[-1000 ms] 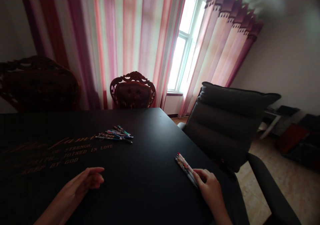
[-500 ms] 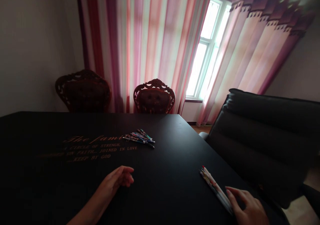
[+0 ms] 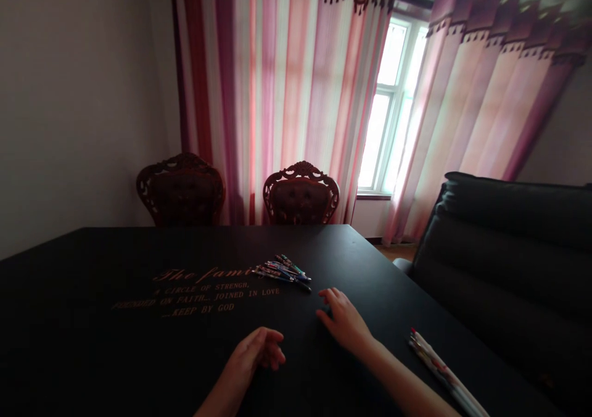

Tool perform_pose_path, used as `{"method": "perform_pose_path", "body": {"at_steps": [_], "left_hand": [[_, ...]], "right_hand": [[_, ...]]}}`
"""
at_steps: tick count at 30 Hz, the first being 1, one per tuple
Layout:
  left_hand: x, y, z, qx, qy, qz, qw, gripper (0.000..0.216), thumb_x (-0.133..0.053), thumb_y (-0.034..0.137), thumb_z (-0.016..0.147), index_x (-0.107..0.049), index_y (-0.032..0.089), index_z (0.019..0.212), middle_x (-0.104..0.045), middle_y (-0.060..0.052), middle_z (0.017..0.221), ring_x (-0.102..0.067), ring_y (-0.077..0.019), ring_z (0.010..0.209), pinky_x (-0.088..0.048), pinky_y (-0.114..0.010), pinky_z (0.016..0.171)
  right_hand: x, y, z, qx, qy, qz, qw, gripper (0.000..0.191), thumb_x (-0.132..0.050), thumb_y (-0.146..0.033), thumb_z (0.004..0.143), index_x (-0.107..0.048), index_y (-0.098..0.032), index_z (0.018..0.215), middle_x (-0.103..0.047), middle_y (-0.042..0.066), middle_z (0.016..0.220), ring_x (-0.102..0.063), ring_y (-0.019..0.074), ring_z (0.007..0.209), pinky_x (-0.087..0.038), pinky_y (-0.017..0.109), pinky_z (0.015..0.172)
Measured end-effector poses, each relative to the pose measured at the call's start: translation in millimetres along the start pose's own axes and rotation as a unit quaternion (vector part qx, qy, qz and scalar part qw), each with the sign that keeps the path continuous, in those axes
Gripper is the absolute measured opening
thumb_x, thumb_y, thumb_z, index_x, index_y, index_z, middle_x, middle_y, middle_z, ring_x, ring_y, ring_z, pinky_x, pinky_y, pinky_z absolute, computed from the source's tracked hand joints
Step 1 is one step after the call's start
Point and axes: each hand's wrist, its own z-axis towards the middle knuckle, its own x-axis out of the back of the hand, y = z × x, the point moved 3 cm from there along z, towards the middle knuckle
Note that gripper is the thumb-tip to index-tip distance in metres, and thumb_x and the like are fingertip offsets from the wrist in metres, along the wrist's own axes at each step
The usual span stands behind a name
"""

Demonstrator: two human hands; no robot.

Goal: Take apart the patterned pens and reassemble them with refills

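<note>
A loose pile of pens (image 3: 283, 271) lies on the black table (image 3: 139, 349), partly over its gold lettering. My right hand (image 3: 341, 316) is stretched over the table just right of and nearer than that pile, its fingers apart and holding nothing. Lower and more to the left, my left hand (image 3: 259, 348) hovers with loosely curled fingers, apart from one another and with nothing in them. Several more pens (image 3: 439, 367) lie side by side at the table's right, beyond my right forearm; one has a red tip.
Two carved dark wooden chairs (image 3: 301, 195) stand behind the far edge of the table. A large black padded chair (image 3: 518, 263) stands close along the right side. Striped curtains (image 3: 296, 96) hang at the back beside a bright window (image 3: 382, 115).
My right hand has left the row of pens at the right and reached forward and left toward the pile. My left hand keeps its pose. The camera view has turned slightly left and up.
</note>
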Motion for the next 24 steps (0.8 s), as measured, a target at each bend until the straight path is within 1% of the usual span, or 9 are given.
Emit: {"method": "perform_pose_path", "body": {"at_steps": [4,6,9,13,17,20,24], "left_hand": [[-2,2,-1,-0.001,0.004,-0.001,1.000,0.056,-0.057,0.070,0.078,-0.071,0.016,0.087,-0.070,-0.006,0.068,-0.059,-0.0195,0.065,-0.042,-0.032,0.067],[-2,0,0,0.002,0.005,-0.002,1.000,0.057,-0.056,0.071,0.078,-0.071,0.016,0.087,-0.070,-0.006,0.068,-0.059,-0.0195,0.064,-0.041,-0.032,0.066],[-2,-1,1,0.002,0.001,0.004,1.000,0.058,-0.054,0.071,0.078,-0.070,0.016,0.086,-0.070,-0.006,0.068,-0.059,-0.0196,0.063,-0.041,-0.032,0.065],[-3,0,1,0.002,-0.003,0.009,1.000,0.060,-0.054,0.073,0.077,-0.069,0.016,0.085,-0.070,-0.007,0.067,-0.059,-0.0202,0.063,-0.041,-0.033,0.065],[-3,-2,2,0.001,-0.006,0.013,1.000,0.060,-0.052,0.074,0.078,-0.069,0.017,0.086,-0.070,-0.007,0.068,-0.059,-0.0203,0.063,-0.042,-0.033,0.066],[0,-6,4,-0.002,-0.007,0.015,1.000,0.061,-0.051,0.075,0.078,-0.069,0.017,0.086,-0.070,-0.007,0.069,-0.059,-0.0201,0.062,-0.042,-0.034,0.066],[1,-10,7,-0.006,-0.008,0.013,1.000,0.064,-0.051,0.078,0.075,-0.070,0.017,0.084,-0.070,-0.007,0.067,-0.059,-0.0203,0.061,-0.043,-0.034,0.065]], "right_hand": [[-28,0,45,-0.036,0.038,0.015,0.999,0.023,-0.055,-0.023,0.085,-0.062,-0.020,0.107,-0.064,0.007,0.096,-0.062,0.0229,0.088,-0.047,0.031,0.079],[-36,0,61,-0.051,0.056,0.021,0.997,0.021,-0.054,-0.023,0.086,-0.062,-0.019,0.105,-0.064,0.008,0.096,-0.062,0.0226,0.088,-0.046,0.031,0.079],[-46,0,77,-0.064,0.073,0.032,0.995,0.018,-0.059,-0.022,0.081,-0.065,-0.020,0.098,-0.064,0.007,0.095,-0.060,0.0230,0.091,-0.045,0.031,0.082],[-54,1,84,-0.075,0.087,0.053,0.992,0.012,-0.060,-0.017,0.076,-0.067,-0.021,0.086,-0.064,0.006,0.090,-0.060,0.0228,0.089,-0.044,0.031,0.081],[-55,6,86,-0.090,0.107,0.091,0.986,0.008,-0.057,-0.021,0.077,-0.065,-0.021,0.076,-0.065,0.005,0.083,-0.061,0.0227,0.083,-0.046,0.031,0.078],[-47,14,83,-0.111,0.138,0.131,0.975,0.015,-0.051,-0.030,0.081,-0.062,-0.021,0.075,-0.066,0.006,0.079,-0.061,0.0237,0.078,-0.046,0.034,0.075],[-25,28,72,-0.146,0.183,0.196,0.952,0.029,-0.046,-0.046,0.082,-0.060,-0.020,0.077,-0.065,0.006,0.073,-0.060,0.0243,0.071,-0.046,0.035,0.069]]}}
